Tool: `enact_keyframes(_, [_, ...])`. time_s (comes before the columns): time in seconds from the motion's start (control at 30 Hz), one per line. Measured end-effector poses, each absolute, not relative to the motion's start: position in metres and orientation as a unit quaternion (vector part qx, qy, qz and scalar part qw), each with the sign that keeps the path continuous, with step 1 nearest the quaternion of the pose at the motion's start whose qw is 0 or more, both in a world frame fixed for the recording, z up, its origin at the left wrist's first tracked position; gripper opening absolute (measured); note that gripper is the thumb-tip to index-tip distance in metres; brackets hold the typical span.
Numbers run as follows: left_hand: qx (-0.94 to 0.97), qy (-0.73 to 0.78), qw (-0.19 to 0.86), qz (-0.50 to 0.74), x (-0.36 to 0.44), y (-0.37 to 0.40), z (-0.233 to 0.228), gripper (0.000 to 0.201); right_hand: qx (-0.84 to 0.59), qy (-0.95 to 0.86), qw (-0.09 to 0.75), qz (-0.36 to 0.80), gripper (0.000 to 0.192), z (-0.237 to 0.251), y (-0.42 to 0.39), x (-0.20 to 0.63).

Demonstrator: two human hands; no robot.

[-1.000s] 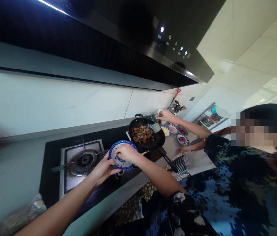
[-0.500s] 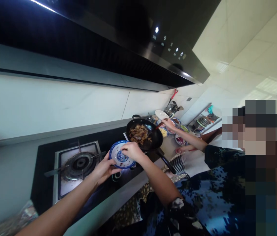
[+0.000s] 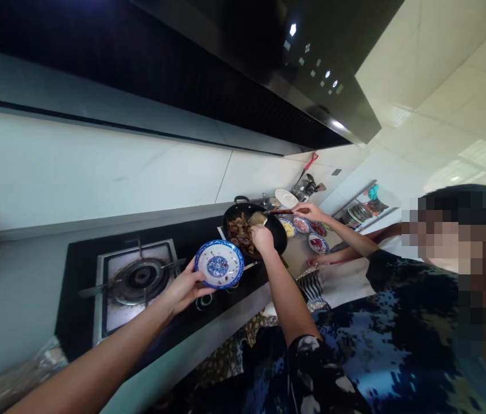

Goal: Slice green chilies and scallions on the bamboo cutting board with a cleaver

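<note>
My left hand [image 3: 185, 287] grips the round blue-and-white patterned ceramic plate [image 3: 219, 264] by its near rim, fingers curled under and thumb on the edge, holding it tilted above the black glass hob [image 3: 83, 259]. A few dark scraps lie on the plate's lower part. Just left of that hand sits the unlit steel gas burner [image 3: 142, 276].

My right hand [image 3: 262, 238] is out beyond the plate, fingers bunched together over the near edge of the black round wok [image 3: 255, 230], which holds brown pieces of fried food [image 3: 238, 230]; I cannot tell whether the fingertips pinch anything.

On the far side of my right hand, another person's hand [image 3: 312, 211] holds a long-handled metal ladle [image 3: 259, 218] with its bowl in the wok. Past that hand stand several small patterned dishes [image 3: 307, 227] with ingredients on the counter. The dark slanted range hood [image 3: 294, 75] hangs above both my hands.
</note>
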State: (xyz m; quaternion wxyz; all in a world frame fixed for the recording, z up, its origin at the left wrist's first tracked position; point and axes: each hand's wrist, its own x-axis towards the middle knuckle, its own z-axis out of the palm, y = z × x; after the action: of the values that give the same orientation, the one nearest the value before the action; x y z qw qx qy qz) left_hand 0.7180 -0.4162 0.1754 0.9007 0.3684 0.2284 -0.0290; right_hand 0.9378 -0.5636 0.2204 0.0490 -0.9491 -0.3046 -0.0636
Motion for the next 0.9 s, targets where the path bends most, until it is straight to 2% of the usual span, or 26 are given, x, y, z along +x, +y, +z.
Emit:
enact_keyframes(0.1, [0.375, 0.229, 0.898, -0.029, 0.716, -0.414, 0.174, 0.084, -0.919, -0.370, 0.108, -0.084, 0.025, 0.224, -0.557, 0.923])
enact_keyframes(0.17, [0.379, 0.223, 0.897, -0.026, 0.715, -0.412, 0.172, 0.082, -0.875, -0.462, 0.138, -0.047, 0.022, 0.226, -0.552, 0.907])
enact_keyframes(0.27, [0.381, 0.224, 0.897, -0.023, 0.713, -0.410, 0.171, 0.080, -0.820, -0.561, 0.110, 0.029, 0.020, 0.223, -0.544, 0.883])
enact_keyframes(0.43, [0.376, 0.227, 0.898, -0.015, 0.712, -0.410, 0.170, 0.080, -0.835, -0.542, 0.019, 0.094, 0.024, 0.215, -0.530, 0.860])
enact_keyframes(0.53, [0.376, 0.227, 0.898, -0.010, 0.711, -0.411, 0.170, 0.080, -0.832, -0.538, 0.037, 0.132, 0.026, 0.215, -0.523, 0.853])
enact_keyframes(0.67, [0.377, 0.234, 0.896, -0.014, 0.709, -0.411, 0.172, 0.082, -0.811, -0.559, 0.067, 0.162, 0.013, 0.217, -0.515, 0.842])
enact_keyframes(0.77, [0.377, 0.234, 0.896, -0.013, 0.708, -0.411, 0.172, 0.081, -0.799, -0.574, 0.063, 0.167, 0.018, 0.211, -0.510, 0.833])
enact_keyframes(0.9, [0.378, 0.230, 0.897, -0.010, 0.705, -0.411, 0.172, 0.082, -0.803, -0.570, 0.074, 0.157, 0.012, 0.200, -0.505, 0.825])
